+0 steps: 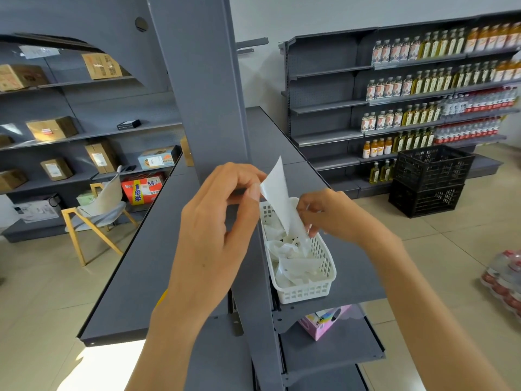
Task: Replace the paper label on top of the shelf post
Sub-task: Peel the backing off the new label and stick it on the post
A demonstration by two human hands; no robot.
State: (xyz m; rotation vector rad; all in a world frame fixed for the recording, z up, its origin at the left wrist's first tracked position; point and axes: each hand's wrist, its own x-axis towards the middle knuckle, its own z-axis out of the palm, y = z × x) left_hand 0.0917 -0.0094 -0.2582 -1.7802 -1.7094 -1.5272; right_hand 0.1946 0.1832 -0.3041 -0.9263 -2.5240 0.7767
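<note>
- Head view, centre of the frame: both hands meet over the grey shelf top (146, 266), holding one white paper label (277, 198) between them.
- The left hand (217, 221), centre-left, pinches the label's upper edge between thumb and fingertips, closed on it.
- The right hand (335, 215), right of centre, grips the label's lower end with curled fingers, also closed on the paper. The strip stands tilted, its top corner pointing toward the upper middle of the frame.
- The label hangs directly above a white perforated basket (313, 289) that sits on the shelf top just right of centre and holds a heap of crumpled white paper scraps (287, 255).
- The grey shelf post (203, 88) rises through the upper middle of the frame, just behind the left hand; its top is out of sight, so whether any label sits there cannot be told.
- Judged progress: the job looks mid-way. A label is in hand and looks like it is being peeled or prepared. Whether it is the old one bound for the basket or the fresh one is unclear.
- Left to do, as far as shown: fix a label onto the post and let go.
</note>
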